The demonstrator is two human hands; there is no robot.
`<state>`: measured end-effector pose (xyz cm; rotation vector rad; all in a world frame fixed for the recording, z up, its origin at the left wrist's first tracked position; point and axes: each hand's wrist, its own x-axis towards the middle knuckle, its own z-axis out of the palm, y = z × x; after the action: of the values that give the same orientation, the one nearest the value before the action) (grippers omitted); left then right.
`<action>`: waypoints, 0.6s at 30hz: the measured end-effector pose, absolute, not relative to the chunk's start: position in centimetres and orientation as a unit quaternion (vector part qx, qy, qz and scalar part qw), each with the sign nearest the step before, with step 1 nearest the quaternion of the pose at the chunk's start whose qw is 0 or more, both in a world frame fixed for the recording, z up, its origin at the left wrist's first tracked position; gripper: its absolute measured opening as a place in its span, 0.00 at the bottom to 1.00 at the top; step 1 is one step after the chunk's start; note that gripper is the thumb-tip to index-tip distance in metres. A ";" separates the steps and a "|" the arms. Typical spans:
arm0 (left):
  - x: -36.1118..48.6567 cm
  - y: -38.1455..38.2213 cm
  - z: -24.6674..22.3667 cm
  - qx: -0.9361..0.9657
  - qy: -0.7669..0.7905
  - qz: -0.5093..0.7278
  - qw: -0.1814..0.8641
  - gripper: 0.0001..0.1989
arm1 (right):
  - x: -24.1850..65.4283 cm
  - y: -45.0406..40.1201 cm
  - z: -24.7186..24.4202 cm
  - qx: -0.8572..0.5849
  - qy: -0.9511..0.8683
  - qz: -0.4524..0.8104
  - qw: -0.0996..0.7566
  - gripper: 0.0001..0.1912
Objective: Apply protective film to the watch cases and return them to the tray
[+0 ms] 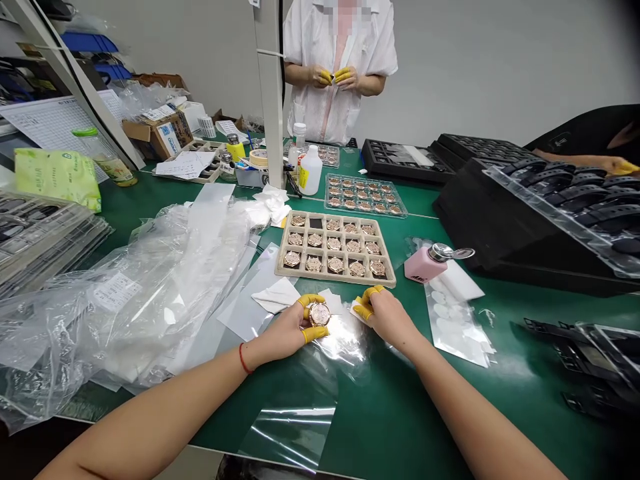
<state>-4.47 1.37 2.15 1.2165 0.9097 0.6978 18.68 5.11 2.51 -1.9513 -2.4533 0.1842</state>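
Observation:
My left hand [295, 327], in yellow finger cots, grips a round rose-gold watch case [320, 315] by its edge between thumb and fingers, its face turned up. To the right, my right hand [383, 313], also in yellow finger cots, pinches a small white wipe [361, 309] above the clear plastic film [347, 340]. Beyond both hands lies a beige compartment tray [393, 275] of similar watch cases; one back-row compartment [316, 224] shows only its dark bottom. A crumpled white cloth [276, 295] rests beside my left fingers.
At right are a pink pump bottle [424, 265], a white sheet with round stickers [450, 313] and black watch-strap trays [530, 247]. Plastic bags [165, 300] heap up at left. A clear tray [367, 195] and a white bottle [311, 171] stand farther back. A co-worker [340, 73] stands opposite.

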 end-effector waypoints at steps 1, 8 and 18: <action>-4.5 1.4 2.1 0.541 0.403 0.312 0.669 0.25 | 18.7 5.0 2.5 -0.624 -0.780 0.055 0.002 0.10; -4.5 1.4 1.7 0.566 0.404 0.309 0.649 0.25 | 19.1 3.5 1.5 -0.613 -0.787 0.016 0.060 0.08; -4.4 1.3 1.7 0.605 0.375 0.309 0.631 0.20 | 13.1 0.5 2.3 -0.420 -0.861 0.023 0.286 0.08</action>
<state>-4.36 1.32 1.69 1.3854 0.8596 0.7068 13.13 0.52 2.25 -1.1223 -2.3025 0.0625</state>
